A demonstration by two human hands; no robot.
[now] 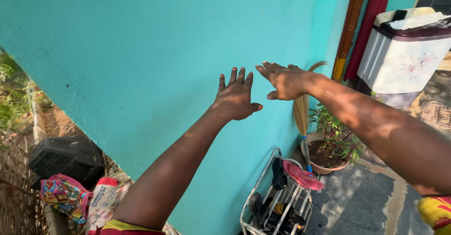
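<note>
So far both hands, left hand [236, 98] and right hand [283, 81], reach open-fingered and empty toward the turquoise wall [141, 52] at frame centre.

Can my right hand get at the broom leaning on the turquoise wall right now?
Probably yes. The right hand is open and empty, raised by the wall, and the broom stands just below it. Nothing lies between them; the shoe rack and potted plant sit lower.
</note>
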